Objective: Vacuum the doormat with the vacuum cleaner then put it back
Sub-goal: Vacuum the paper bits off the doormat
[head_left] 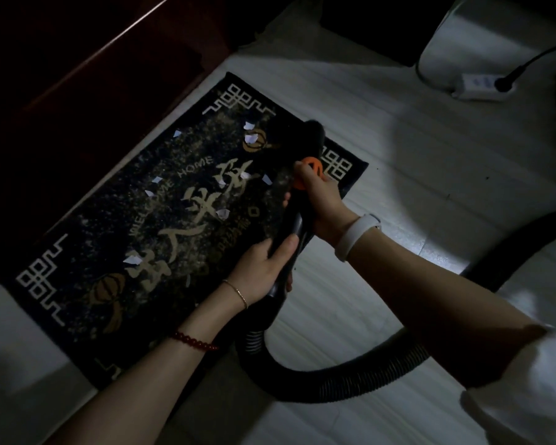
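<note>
Coarse woven doormat (135,226), glossy plastic wand (294,220), ribbed hose (350,377).

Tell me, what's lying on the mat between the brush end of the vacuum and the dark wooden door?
In the head view, only doormat lies between the vacuum's brush head and the door, with white paper scraps scattered on it.

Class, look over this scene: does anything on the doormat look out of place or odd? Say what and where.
Yes. Small white paper scraps lie scattered across the dark doormat, mostly over its middle and far end, litter not yet vacuumed. Both hands, left and right, hold the vacuum nozzle over it.
</note>
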The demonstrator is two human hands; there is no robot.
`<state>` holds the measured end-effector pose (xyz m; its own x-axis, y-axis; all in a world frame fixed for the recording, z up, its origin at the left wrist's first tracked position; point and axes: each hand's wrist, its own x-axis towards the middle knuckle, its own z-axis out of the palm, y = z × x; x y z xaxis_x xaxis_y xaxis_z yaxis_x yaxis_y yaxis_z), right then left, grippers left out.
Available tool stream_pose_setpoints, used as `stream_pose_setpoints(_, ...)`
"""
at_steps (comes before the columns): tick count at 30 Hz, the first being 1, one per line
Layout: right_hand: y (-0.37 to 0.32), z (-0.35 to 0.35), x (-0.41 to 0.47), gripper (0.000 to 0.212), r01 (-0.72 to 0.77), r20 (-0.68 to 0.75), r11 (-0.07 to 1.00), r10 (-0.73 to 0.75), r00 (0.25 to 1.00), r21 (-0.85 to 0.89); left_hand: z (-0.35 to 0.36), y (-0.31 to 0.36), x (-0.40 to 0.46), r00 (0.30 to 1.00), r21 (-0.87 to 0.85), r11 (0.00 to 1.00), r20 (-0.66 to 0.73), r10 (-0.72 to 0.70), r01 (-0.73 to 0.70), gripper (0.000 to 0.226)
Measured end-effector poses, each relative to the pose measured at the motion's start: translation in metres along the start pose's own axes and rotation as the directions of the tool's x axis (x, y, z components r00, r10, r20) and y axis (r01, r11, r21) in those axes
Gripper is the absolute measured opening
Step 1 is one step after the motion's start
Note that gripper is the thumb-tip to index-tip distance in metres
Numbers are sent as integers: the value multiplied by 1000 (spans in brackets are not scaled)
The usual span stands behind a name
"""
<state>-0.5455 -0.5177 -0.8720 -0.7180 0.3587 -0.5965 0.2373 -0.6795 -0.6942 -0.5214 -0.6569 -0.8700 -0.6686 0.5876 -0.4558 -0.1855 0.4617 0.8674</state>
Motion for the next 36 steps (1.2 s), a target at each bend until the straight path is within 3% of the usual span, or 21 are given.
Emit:
stream_pose_setpoints(4,-10,34,20,23,2,-1,992,-2,1000,-124,-22,8,16,990,28,998,-127,60,-57,38)
stream_pose_setpoints(7,-10,34,26,25,-12,-36,991,7,999,-137,-26,6,23,996,69,997,-79,31,-25,43)
stream_pose_setpoints(11,0,13,12,23,-62,-36,998,60,998,-34,-11,-1,17,999,64,997,-10,-33,34,29)
stream_pose_setpoints(19,5,-10,-18,31,-55,-70,986,44,997,-160,10,-17,-2,987,145,980,67,-145,134,52)
stream_pose_setpoints(21,3,-9,-19,28,-60,-91,979,43,995,-195,2,-23,-3,985,371,915,0,-171,159,61)
stream_pose_setpoints(23,-1,-11,-17,28,-52,-125,976,25,992,-213,-13,-37,-2,998,646,761,-49,-40,62,53)
stream_pose_setpoints(25,-4,-16,-16,29,-53,-153,974,20,988,-221,-23,-58,0,998,853,521,1,-57,29,60)
stream_pose_setpoints(28,1,-24,-16,29,-53,-196,947,-11,981,-317,-17,-81,-1,978,958,261,161,-134,-122,78)
stream_pose_setpoints(30,8,-27,-15,40,1,-215,897,-107,971,-442,-8,-83,-1,970,952,211,236,-50,-221,76)
stream_pose_setpoints(32,11,-28,-15,47,50,-214,862,-181,960,-505,-5,-85,2,968,948,226,244,-57,-225,80)
stream_pose_setpoints(36,2,-36,-21,50,30,-194,823,-169,966,-568,-10,-97,4,975,956,222,212,-69,-193,76)
